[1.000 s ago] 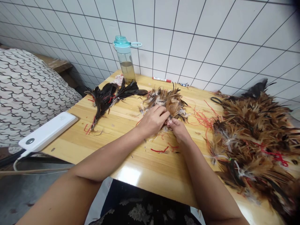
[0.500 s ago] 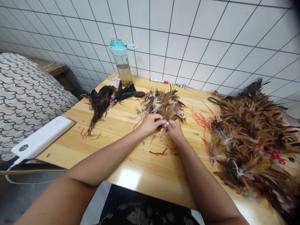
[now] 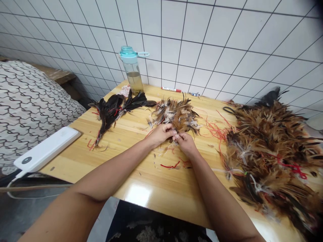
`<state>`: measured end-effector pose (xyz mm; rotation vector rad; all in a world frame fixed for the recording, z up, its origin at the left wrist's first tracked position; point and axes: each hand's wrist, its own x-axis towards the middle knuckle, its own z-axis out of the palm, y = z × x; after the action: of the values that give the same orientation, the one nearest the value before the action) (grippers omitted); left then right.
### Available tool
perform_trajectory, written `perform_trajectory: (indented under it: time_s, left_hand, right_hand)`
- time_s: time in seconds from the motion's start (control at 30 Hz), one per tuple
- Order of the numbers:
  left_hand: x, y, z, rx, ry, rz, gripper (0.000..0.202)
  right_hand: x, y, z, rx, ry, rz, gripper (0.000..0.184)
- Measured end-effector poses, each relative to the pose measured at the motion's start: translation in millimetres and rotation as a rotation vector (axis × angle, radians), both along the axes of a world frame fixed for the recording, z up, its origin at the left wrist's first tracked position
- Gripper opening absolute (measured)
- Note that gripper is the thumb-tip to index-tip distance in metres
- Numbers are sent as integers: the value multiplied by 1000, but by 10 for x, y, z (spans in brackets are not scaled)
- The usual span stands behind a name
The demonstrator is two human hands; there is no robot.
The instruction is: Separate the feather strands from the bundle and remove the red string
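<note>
My left hand [image 3: 159, 133] and my right hand [image 3: 185, 144] meet at the near edge of a small pile of brown and white feathers [image 3: 176, 115] in the middle of the wooden table [image 3: 141, 178]. Both hands have their fingers pinched together on feathers from that pile. Loose red threads [image 3: 171, 165] lie on the table just under my wrists.
A bundle of black feathers [image 3: 113, 107] lies at the left. A big heap of brown feathers [image 3: 272, 151] covers the right side. At the tiled wall stand a water bottle [image 3: 131, 71] and a red marker [image 3: 171, 89]. A white power bank [image 3: 46, 148] rests on the left corner.
Both hands have drawn slightly back toward me from the feather pile, staying pinched together. The view has shifted a little.
</note>
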<state>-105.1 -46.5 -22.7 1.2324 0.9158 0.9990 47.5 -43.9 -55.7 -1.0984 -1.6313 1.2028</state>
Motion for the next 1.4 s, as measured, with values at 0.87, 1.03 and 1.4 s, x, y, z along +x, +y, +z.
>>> perform_trajectory:
  time_s: [0.87, 1.03, 1.4]
  left_hand:
    - [31, 7, -54, 28, 9, 90, 28]
    - [59, -14, -9, -29, -91, 61, 32]
    - [-458, 379, -30, 278, 493, 598, 23]
  right_hand:
    - [-1, 39, -5, -144, 180, -91, 32]
    - [-5, 7, 58, -178, 201, -89, 35]
    - [155, 119, 129, -412, 666, -176, 35]
